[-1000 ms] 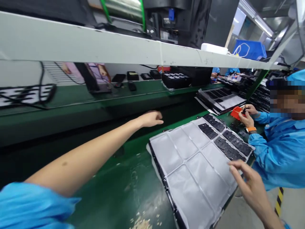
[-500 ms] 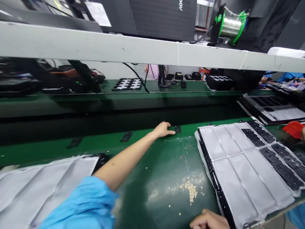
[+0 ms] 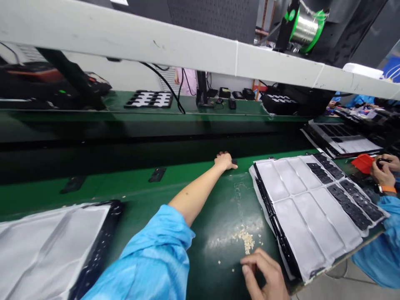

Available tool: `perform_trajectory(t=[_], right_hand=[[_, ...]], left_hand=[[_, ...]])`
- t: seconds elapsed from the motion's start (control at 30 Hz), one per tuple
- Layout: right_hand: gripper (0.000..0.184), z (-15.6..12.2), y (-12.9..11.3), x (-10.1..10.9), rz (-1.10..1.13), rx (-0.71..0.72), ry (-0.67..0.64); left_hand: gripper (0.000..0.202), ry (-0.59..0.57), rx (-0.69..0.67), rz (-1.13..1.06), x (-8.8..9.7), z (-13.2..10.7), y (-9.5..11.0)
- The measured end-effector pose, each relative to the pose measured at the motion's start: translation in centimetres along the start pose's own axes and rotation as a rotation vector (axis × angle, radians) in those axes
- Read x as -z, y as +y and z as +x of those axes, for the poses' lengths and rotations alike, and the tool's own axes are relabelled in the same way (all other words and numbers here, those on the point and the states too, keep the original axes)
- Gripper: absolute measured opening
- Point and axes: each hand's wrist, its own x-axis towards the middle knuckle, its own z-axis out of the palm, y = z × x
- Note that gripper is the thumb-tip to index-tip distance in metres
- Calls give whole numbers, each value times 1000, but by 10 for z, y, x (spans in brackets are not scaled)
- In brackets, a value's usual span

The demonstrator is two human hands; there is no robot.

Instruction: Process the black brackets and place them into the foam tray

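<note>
My left hand (image 3: 224, 161) reaches out at the far edge of the green bench. Its thumb is apart from the fingers. Close by, partly covered by that hand, is a small flat black plastic part (image 3: 234, 161). Whether the fingers touch it is hard to see. Low in the view my right hand (image 3: 265, 273) hovers over the bench with thumb and forefinger apart, holding nothing. Just beyond it lies a scatter of small pale bits (image 3: 246, 241). Another black plastic part (image 3: 157, 175) and a blurred one (image 3: 73, 184) lie along the bright green strip to the left.
On the right sits a stack of white-lined trays (image 3: 300, 187), some compartments holding black parts. Another white tray (image 3: 53, 246) lies at left. A pale shelf beam (image 3: 187, 46) crosses overhead. At far right a co-worker's hands (image 3: 386, 171) work beside a red scoop-like container (image 3: 362, 163).
My left hand has moved onto the black part, hiding most of it. My right hand has risen further into view with its fingers parted. The whole view has shifted, revealing a co-worker's hands.
</note>
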Motion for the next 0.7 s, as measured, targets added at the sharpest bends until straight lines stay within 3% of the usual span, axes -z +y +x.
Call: perform_trajectory(t=[0.13,0.23,0.33,0.43,0.5,0.57,0.63,0.7], right_hand=[[26,8,-4,8,-48,-2,56],[31,3,1,1,-81,-23,22],[38,-5,12,-9,-86,-41,-18],[46,-7,26,-12,-70,-68,12],[50,-4,35,-11,-62,-89,31],[52,1,40,-9,-56,-103,43],[52,6,43,-5,-43,-115,72],[52,10,42,0,-14,-116,111]], left_hand=[[37,-63,-37,-58,-3,3,18],[36,-50,-96,-129,8,-7,8],[35,34,-119,-188,23,-43,-34],[31,146,-52,-216,22,-109,-91],[26,222,27,-240,7,-160,-121],[29,295,93,-279,-19,-205,-133],[38,358,127,-327,-50,-236,-122],[44,398,122,-389,-80,-250,-89]])
